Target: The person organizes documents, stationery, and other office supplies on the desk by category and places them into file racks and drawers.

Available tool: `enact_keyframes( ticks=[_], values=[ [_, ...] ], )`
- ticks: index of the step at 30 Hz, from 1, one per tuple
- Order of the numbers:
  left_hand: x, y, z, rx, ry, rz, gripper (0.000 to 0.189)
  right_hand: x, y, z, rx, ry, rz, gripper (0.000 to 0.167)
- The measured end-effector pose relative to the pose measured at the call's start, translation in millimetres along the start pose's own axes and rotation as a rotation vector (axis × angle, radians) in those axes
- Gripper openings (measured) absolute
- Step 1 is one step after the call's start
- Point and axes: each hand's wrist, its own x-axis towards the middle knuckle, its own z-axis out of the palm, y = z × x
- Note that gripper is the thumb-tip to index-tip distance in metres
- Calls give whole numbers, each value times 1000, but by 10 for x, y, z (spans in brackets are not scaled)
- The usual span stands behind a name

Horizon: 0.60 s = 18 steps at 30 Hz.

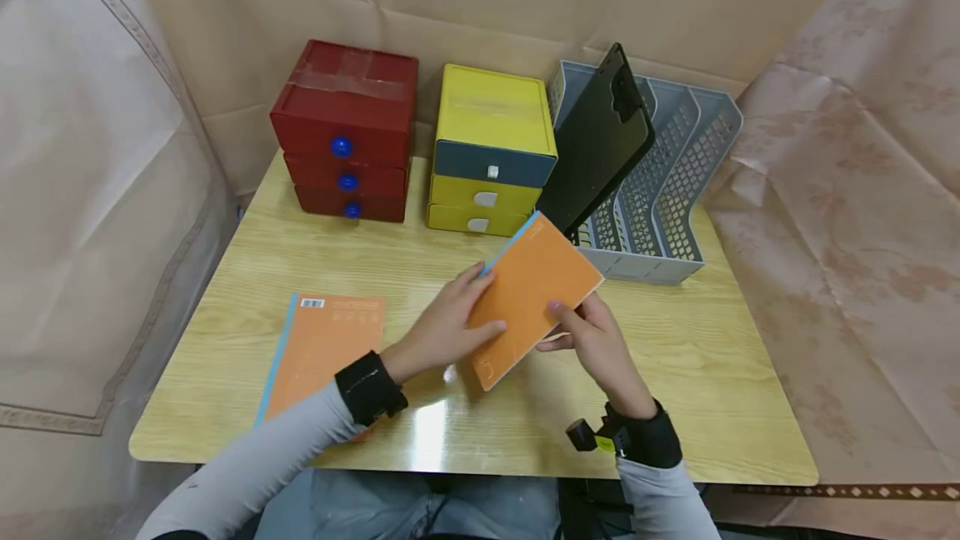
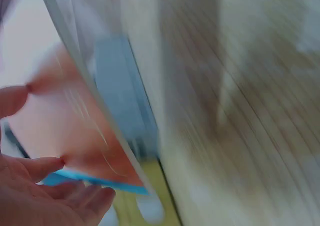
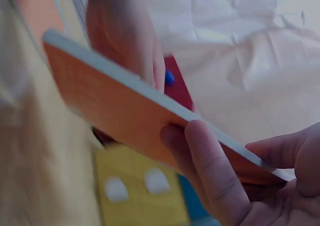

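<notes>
An orange notebook (image 1: 536,298) with a blue spine is held tilted above the table between both hands. My right hand (image 1: 600,348) pinches it by the lower right edge, thumb on the cover and fingers behind. On the cover's left side my left hand (image 1: 442,323) touches with thumb and a fingertip; its other fingers (image 2: 75,201) lie loosely by the blue spine. The pale page edge shows in the right wrist view, where the right fingers (image 3: 212,166) press the orange face. A second orange notebook (image 1: 330,340) with a barcode lies flat at left, partly under the left forearm.
Behind stand a red drawer box (image 1: 352,107) with blue knobs and a yellow drawer box (image 1: 495,111) with one dark blue drawer. A black clipboard (image 1: 600,140) leans in a grey divided file rack (image 1: 645,269) at back right. The wooden table (image 1: 705,407) has rounded front corners.
</notes>
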Motion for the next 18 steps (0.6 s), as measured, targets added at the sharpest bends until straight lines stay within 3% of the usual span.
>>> enact_keyframes(
  ticks=[4,7,11,18],
  values=[
    [154,371,368,32,-120,92,89,-148,-75,-336,-122,121,-11,43],
    [265,571,554,61,-156,142,95,-220,-136,-512,-223,186,-24,43],
    [500,749,721,58,-134,187,93,-255,-217,-672,-377,254,-84,44],
    [1046,935,944,-87,-44,204,84,-80,-298,-859,-528,384,-223,47]
  ],
)
